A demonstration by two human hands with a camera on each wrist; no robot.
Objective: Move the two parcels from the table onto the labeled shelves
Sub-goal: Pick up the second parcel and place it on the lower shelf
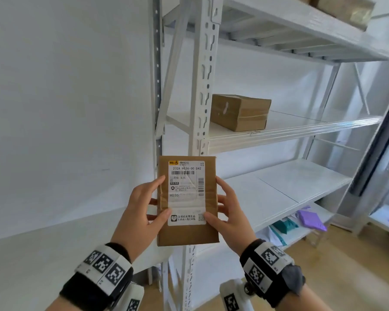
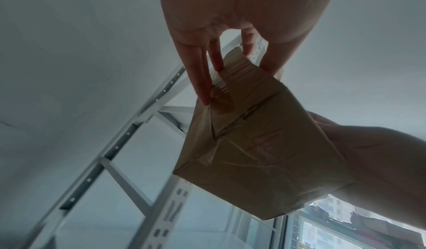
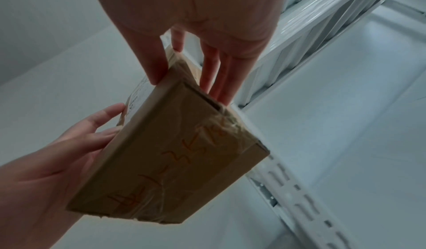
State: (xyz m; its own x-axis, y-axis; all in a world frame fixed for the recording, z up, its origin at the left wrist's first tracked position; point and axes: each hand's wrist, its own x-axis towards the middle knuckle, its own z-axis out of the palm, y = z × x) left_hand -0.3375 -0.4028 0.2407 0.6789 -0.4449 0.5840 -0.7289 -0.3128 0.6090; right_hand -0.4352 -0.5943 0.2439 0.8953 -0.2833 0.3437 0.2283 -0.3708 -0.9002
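1. A white steel shelving rack fills the right of the head view; its upper tier and right end are cut off by the frame, and its slotted front upright stands directly behind the hands.
2. On the middle tier, near the upright, lies a taped brown carton, its left end hidden by that upright. Another brown box on the top tier is mostly out of frame.
3. Low on the rack lie a purple mailer and a teal one, half covered by the tier above.
4. The cardboard parcel is held upright in the air in front of the rack, touching no shelf. Its shipping label faces the camera and reads "232A H036-00 D42"; the small print is illegible.
5. The left hand pinches the parcel's left edge, thumb on the front, fingers behind.
6. The right hand clamps the right edge likewise.
7. Orange handwriting on the back shows in the right wrist view, too smeared under tape to read.
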